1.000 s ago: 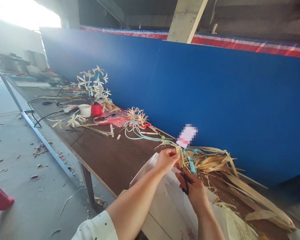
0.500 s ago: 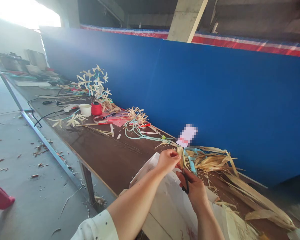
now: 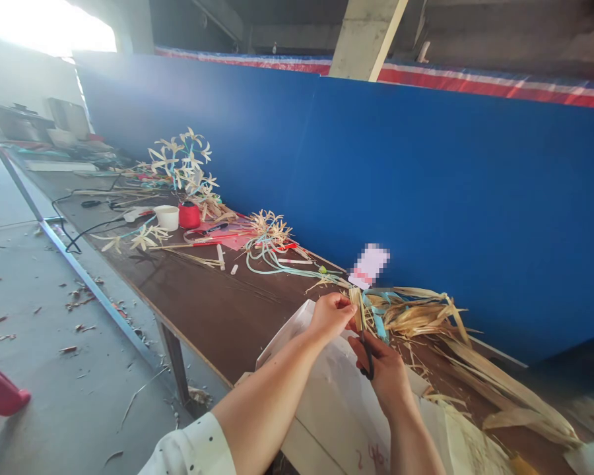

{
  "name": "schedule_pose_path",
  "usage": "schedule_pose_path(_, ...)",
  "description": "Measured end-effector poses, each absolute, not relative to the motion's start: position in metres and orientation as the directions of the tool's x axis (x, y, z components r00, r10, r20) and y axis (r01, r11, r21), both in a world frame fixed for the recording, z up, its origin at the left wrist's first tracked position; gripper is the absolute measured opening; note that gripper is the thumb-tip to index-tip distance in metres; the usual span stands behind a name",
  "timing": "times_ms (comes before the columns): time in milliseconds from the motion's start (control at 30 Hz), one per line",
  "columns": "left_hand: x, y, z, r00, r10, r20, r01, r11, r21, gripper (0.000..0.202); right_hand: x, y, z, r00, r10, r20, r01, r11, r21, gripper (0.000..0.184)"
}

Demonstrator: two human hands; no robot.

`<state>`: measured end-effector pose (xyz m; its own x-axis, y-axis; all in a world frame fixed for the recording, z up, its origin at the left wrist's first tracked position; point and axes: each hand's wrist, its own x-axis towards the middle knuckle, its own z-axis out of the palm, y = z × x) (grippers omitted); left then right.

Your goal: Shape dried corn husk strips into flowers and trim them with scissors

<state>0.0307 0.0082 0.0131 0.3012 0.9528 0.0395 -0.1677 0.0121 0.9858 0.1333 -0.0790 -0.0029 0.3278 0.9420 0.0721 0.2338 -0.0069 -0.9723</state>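
Observation:
My left hand [image 3: 332,316] pinches a strip of dried corn husk [image 3: 355,305], which stands upright from the fingertips. Black-handled scissors [image 3: 369,361] are in my right hand [image 3: 387,371], their blades pointing up along the strip's right side. Whether the blades touch the husk I cannot tell. Below both hands lies a white cardboard box [image 3: 321,396] with red handwriting. Just right of the hands is a heap of dry husks [image 3: 416,315] with some light-blue ribbon [image 3: 380,323].
Along the brown table [image 3: 212,310] lie pale husk flowers [image 3: 183,158], a white cup [image 3: 167,218], a red thread spool [image 3: 189,216] and a bundle with light-blue stems [image 3: 262,264]. A blue partition [image 3: 426,185] runs behind. Part of a pink stool [image 3: 2,389] shows at left.
Both hands keep almost the same position, with the husk strip and scissors still close together. The whole view has shifted slightly.

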Motion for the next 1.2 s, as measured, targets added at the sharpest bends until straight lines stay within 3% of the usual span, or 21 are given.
schedule_pose_path(533,0.032,0.010,0.012,0.288,0.957,0.036,-0.187,0.019,0.982,0.011,0.132,-0.080,0.001,0.312,0.949,0.034,0.208,-0.033,-0.977,0.037)
schedule_pose_path(767,0.031,0.018,0.010,0.185,0.983,-0.005,-0.165,0.036,0.986,0.011,0.140,-0.080,0.001,0.389,0.921,0.015,0.187,-0.063,-0.980,0.036)
schedule_pose_path(933,0.033,0.014,0.007,0.208,0.977,0.052,-0.101,-0.031,0.994,0.011,0.149,-0.078,-0.002,0.579,0.809,0.098,0.053,0.082,-0.995,0.033)
schedule_pose_path(1200,0.043,-0.002,0.000,0.378,0.907,0.189,0.060,-0.227,0.972,0.016,0.149,-0.072,-0.008,0.578,0.800,0.158,-0.014,0.204,-0.979,0.037)
